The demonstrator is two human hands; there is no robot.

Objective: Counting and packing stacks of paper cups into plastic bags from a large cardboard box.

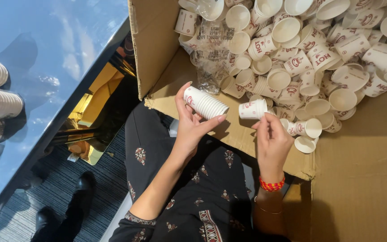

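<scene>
At frame centre, the left hand (189, 127) curls around a short nested stack of white paper cups with red print (205, 103), while the right hand (272, 141) pinches a single white red-printed paper cup (253, 109) over the brown cardboard box (359, 170) of loose cups

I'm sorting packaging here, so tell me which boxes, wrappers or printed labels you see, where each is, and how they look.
Cardboard box: right, open, brown, holding loose cups.
Plastic wrapper: inside box, upper left, clear, crumpled, dark print.
Paper cups: white, red printed emblem.
</scene>
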